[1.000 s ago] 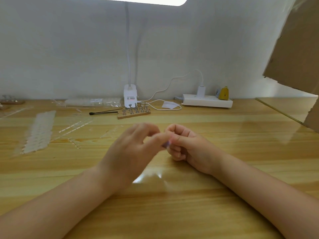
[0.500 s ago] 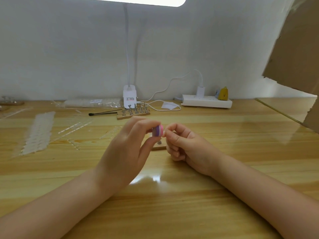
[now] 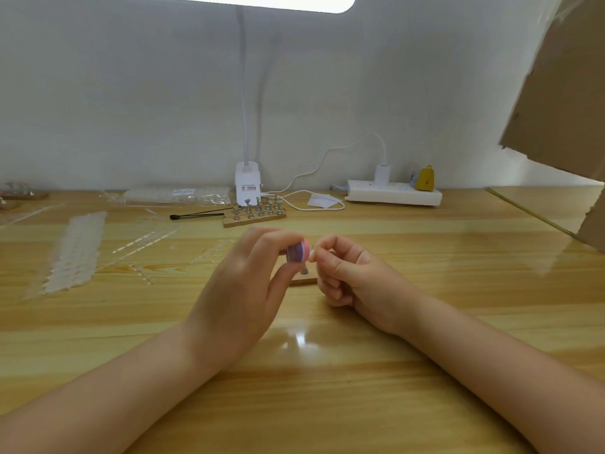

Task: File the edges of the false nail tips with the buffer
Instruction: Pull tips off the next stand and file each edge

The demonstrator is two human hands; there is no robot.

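A glossy, yellow-grained wooden table [image 3: 425, 371] runs back to a plain pale wall, with a white plastic power strip [image 3: 393, 192] at its far edge. Above the table's middle, the left hand [image 3: 242, 290] curls thumb and fingers around a small blocky buffer [image 3: 298, 251] banded pink and purple. Touching its pale edge, the right hand [image 3: 353, 276] pinches what seems a tiny false nail tip [image 3: 312, 255], hard to make out.

Two hands [image 3: 239, 290], one buffer [image 3: 298, 251], one power strip [image 3: 394, 193], one lamp [image 3: 247, 188].
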